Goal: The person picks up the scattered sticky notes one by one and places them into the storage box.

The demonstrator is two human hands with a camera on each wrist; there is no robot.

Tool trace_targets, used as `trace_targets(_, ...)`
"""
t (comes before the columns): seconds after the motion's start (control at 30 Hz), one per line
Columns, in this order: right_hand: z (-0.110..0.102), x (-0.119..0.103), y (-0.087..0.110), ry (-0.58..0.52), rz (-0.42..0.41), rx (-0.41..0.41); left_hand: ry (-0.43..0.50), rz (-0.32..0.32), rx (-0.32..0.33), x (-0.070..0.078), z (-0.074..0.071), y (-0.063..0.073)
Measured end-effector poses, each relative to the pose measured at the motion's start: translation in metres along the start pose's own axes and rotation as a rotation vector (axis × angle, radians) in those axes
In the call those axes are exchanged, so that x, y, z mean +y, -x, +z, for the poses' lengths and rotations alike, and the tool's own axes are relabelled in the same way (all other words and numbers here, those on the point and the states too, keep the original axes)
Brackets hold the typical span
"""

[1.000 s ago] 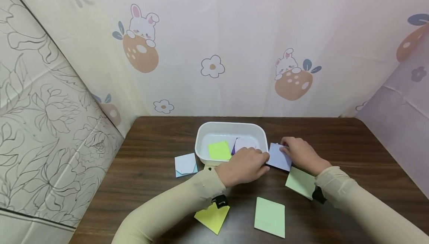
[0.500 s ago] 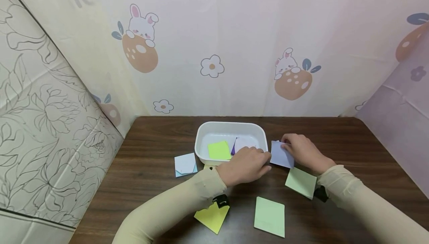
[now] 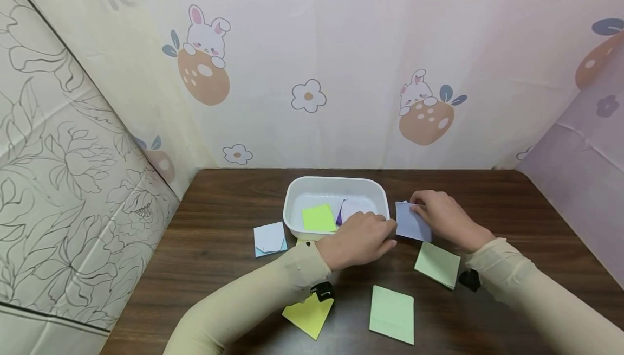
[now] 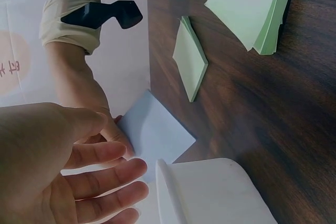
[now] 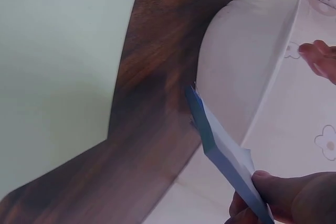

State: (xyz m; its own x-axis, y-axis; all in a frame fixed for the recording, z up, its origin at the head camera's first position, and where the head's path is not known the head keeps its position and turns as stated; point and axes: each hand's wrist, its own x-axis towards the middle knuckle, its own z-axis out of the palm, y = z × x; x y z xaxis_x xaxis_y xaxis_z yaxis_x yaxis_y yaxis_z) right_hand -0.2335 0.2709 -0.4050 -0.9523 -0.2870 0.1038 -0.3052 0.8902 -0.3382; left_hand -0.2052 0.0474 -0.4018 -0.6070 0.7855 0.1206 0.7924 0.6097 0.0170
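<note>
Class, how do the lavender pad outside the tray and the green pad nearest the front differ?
The right hand pinches the lavender pad; the green pad lies untouched on the table. The lavender pad is beside the white tray; the green pad is farther from it. Both look four-sided.

There are two hands, one box, two green pads, two yellow pads, one lavender pad, one blue pad and one lime pad; purple papers are too hidden to count.
</note>
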Motion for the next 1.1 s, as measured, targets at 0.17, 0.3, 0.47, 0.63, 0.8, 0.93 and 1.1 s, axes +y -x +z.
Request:
trace_targets(0.17, -0.006, -0.006, 0.0, 0.007, 0.001, 0.009, -0.001, 0.009, 0.019, -0.001, 0.001, 0.0)
trace_targets(0.3, -0.01, -0.011, 0.0, 0.005, 0.003, 0.009, -0.011, 0.009, 0.023, -0.001, 0.0, 0.001)
trace_targets(0.47, -0.014, -0.016, 0.0, 0.011, -0.011, 0.016, -0.029, 0.012, 0.037, -0.001, -0.001, 0.001)
trace_targets(0.63, -0.018, -0.019, 0.0, 0.013, -0.016, 0.021, -0.023, 0.011, 0.032, -0.001, -0.001, 0.001)
trace_targets(0.8, -0.021, -0.024, -0.001, 0.016, -0.02, 0.035, 0.004, -0.004, 0.015, -0.002, -0.003, 0.001)
trace_targets(0.93, -0.024, -0.027, -0.001, 0.023, -0.029, 0.051, 0.017, -0.015, 0.004, -0.004, -0.004, 0.001)
trace_targets(1.1, -0.026, -0.032, -0.002, 0.022, -0.044, 0.063, 0.003, -0.019, 0.006, -0.005, -0.006, 0.002)
